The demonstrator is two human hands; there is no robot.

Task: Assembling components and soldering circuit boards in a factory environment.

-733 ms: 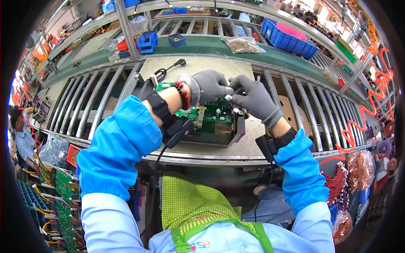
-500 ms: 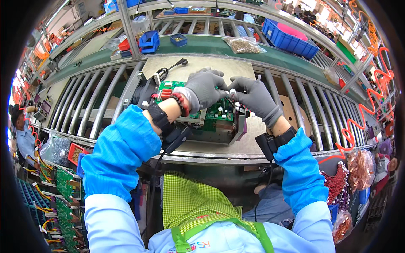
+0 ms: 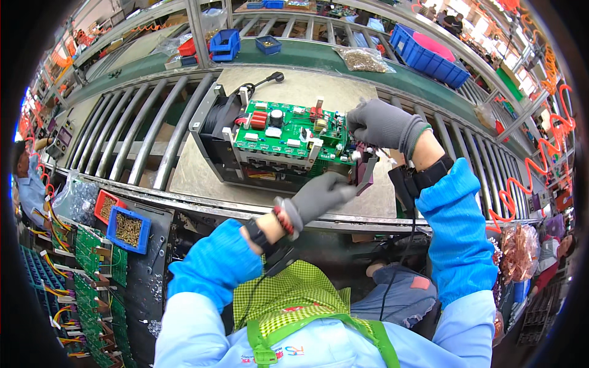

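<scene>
Rollers (image 3: pixel 188 129) flank the surface (image 3: pixel 343 92) carrying the board (image 3: pixel 294 126). Left hand (image 3: pixel 322 196) has withdrawn to the front, so only right hand (image 3: pixel 386 126), curled, remains at the board's right end; whether either grasps anything, I cannot tell.

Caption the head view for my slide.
Gloved right hand at the right end of a green circuit board, gloved left hand lower in frame.

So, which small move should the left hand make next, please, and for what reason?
Probably the left hand should steady the end panel: it is close to that panel's near lower corner, while the right hand, fingers curled, is at the right end of the green circuit board. Whether the left hand touches the panel, I cannot tell.
</scene>
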